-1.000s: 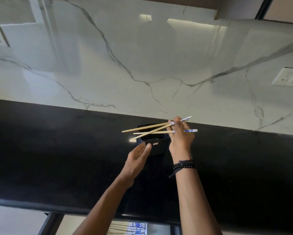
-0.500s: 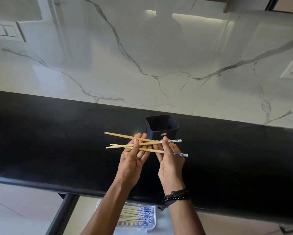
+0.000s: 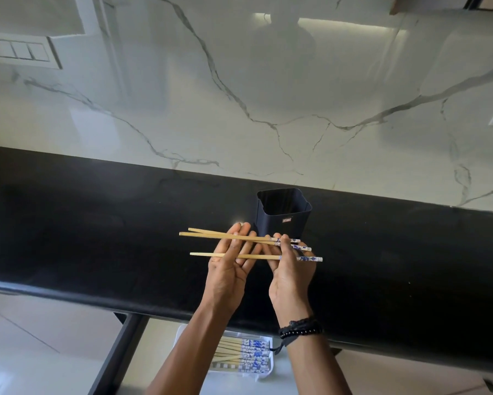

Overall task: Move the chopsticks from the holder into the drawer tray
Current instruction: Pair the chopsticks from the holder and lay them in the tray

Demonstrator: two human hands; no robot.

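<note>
right hand (image 3: 292, 273) fingers (image 3: 284, 242) pinch the patterned ends of three chopsticks (image 3: 256, 256); left hand (image 3: 226, 269) fingers (image 3: 239, 230) lie straight under the bare ends, probably to level them. bundle hangs over the desk (image 3: 97, 223), before the holder (image 3: 282, 216); drawer tray (image 3: 264, 376) below holds more.

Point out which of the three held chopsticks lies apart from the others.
The lowest chopstick, nearest the person: a clear gap separates it, while the upper two chopsticks converge toward their patterned ends.

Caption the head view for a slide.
Three chopsticks, pinched by the right hand and supported on the flat left hand, before the black holder; the drawer tray below holds more.
</note>
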